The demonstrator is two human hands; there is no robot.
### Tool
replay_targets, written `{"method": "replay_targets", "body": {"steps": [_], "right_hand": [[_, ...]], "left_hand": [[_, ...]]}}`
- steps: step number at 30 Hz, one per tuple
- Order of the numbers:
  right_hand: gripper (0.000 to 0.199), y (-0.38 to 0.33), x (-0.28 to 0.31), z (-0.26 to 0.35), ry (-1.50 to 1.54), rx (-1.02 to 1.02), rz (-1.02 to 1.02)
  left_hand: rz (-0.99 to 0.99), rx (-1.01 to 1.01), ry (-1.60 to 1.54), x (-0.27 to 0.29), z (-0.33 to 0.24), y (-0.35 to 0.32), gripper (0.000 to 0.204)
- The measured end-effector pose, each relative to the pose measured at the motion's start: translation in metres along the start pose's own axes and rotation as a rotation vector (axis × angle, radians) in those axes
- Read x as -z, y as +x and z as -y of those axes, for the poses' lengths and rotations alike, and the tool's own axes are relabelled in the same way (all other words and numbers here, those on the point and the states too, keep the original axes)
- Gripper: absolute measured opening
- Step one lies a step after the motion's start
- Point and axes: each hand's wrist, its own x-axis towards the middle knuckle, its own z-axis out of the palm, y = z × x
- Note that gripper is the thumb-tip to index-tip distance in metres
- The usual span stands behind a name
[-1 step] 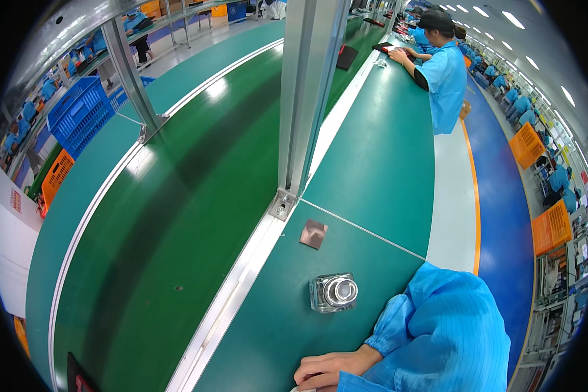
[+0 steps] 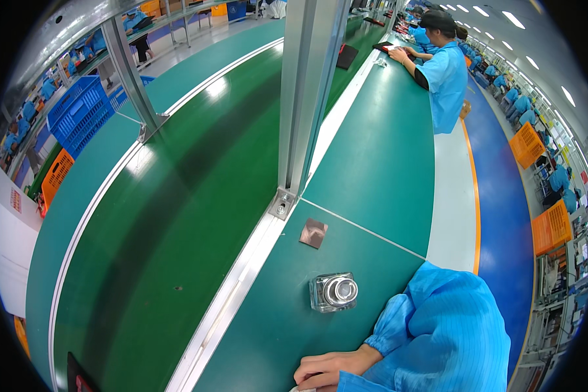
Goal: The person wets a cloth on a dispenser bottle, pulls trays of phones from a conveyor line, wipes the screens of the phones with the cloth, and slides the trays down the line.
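Both of my hands are together at the bottom edge, partly cut off. My right hand [image 2: 340, 364] comes out of a blue elastic cuff, its fingers bent and pressed together. Just below it, my left hand [image 2: 321, 381] curls in from the other blue sleeve. A pale sliver of something shows under the fingers; what it is stays out of the picture. Beyond my hands on the green bench stands a squarish clear glass bottle [image 2: 320, 300] with a round silver cap. Farther off lies a small brownish-grey square piece [image 2: 313, 233] with a shiny surface.
A green conveyor belt [image 2: 176, 228] runs along the left behind a metal rail [image 2: 235, 294]. An upright aluminium post [image 2: 300, 98] rises from that rail. A dark flat object [image 2: 78, 375] lies on the belt's near end. A co-worker [image 2: 447, 85] in blue works farther along the bench.
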Motion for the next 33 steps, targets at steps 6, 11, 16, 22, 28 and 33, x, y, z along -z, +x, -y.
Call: {"method": "replay_targets", "body": {"steps": [6,11,16,22,28,33], "right_hand": [[0.023,0.004,0.000,0.004,-0.118,0.074,0.033],[0.030,0.011,0.008,0.012,-0.177,0.144,-0.003],[0.030,0.015,0.007,0.012,-0.180,0.120,0.035],[0.031,0.014,0.011,0.018,-0.215,0.069,0.064],[0.032,0.014,0.010,0.018,-0.223,0.050,0.076],[0.033,0.015,0.013,0.020,-0.242,0.025,0.095]], "left_hand": [[0.073,0.014,-0.042,0.041,-0.012,0.002,0.044],[0.167,0.052,-0.059,0.072,-0.019,0.005,0.043],[0.242,0.079,-0.052,0.090,-0.023,0.011,0.043],[0.297,0.099,-0.029,0.104,-0.023,0.022,0.042],[0.322,0.089,0.014,0.104,-0.019,0.025,0.041],[0.328,0.073,0.053,0.102,-0.013,0.027,0.041]]}}
